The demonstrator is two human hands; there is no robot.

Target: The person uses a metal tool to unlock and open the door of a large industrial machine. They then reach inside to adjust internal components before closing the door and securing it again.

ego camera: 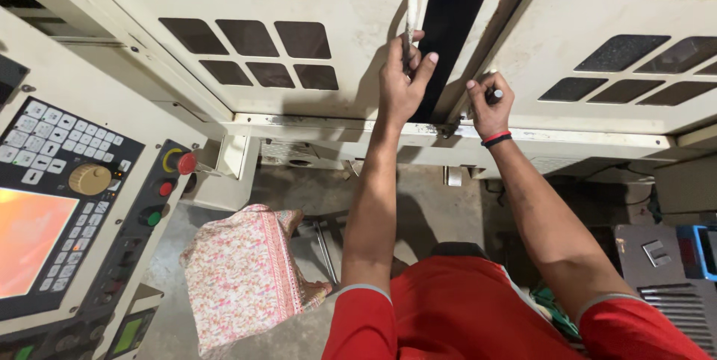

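Ahead of me I see the big cream-painted metal machine housing (351, 24), scuffed and dirty, with two sliding doors that carry dark, rounded window panes. Between the doors runs a narrow black vertical gap (457, 24). Along the bottom of the doors lies a worn, pale metal rail (567, 136).

At my left stands the slanted cream control panel (67, 203), with an orange glowing screen, a grey keypad, a beige rotary knob, a red mushroom-shaped stop button (185, 163) and small red and green buttons below it.

Lower down, on the grey concrete floor (426, 210), sits a stool draped in pink, flower-patterned cloth (243, 274), just left of my left forearm. At the far right edge I make out a grey metal box with a blue part beside it.

I wear a red short-sleeved shirt (455, 315), and both arms reach up to the doors.

My left hand (403, 80) is closed around the slim white vertical handle bar (411, 9) on the left door's edge, right beside the black gap; the fingers wrap it and the thumb sticks out toward the gap.

My right hand (489, 102), with a red and black band on the wrist, is curled shut around a small dark round knob (495, 95) at the lower edge of the right door, just above the rail. The two hands are near each other, on either side of the gap.
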